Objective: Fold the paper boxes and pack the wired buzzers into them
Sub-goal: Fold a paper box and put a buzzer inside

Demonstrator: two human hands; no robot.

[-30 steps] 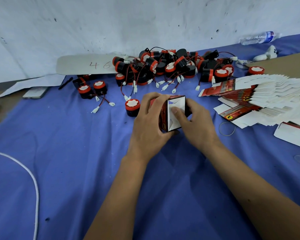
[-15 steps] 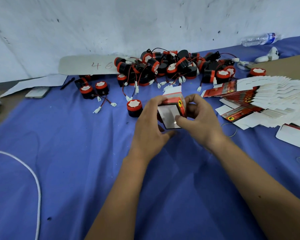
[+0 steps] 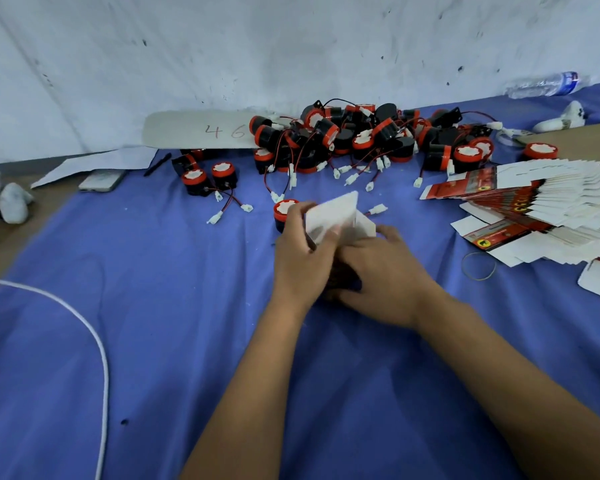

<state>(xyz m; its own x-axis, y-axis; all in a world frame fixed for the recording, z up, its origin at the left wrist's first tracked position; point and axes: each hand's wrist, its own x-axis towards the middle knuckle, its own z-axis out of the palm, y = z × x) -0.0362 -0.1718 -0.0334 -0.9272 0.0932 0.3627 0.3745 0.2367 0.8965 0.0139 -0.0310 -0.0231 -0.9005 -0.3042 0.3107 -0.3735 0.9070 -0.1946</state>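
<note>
Both hands are closed on one paper box [image 3: 333, 218] at the middle of the blue worktop [image 3: 153, 341]: the left hand [image 3: 302, 258] is curled round its left side, thumb laid over the white panel, while the right hand [image 3: 385, 271] is wrapped about the lower part, its fingers hidden beneath. A white flap is seen standing up and tilted toward the far side, so folding appears to be the step in hand, with nothing yet packed as far as can be told. One loose buzzer [image 3: 283, 211] lies just beyond the left hand, touching or nearly so; the main heap of buzzers [image 3: 368, 140] is piled farther off against the wall, and the flat unfolded boxes [image 3: 534, 209] are fanned out at the right. Next, the open flap would probably have to be tucked or held aside and a buzzer brought in with its wire gathered. Compared with half a second earlier, the box has been turned so that white card faces up instead of the red printed side, and the hands have been lowered and drawn closer together.
</note>
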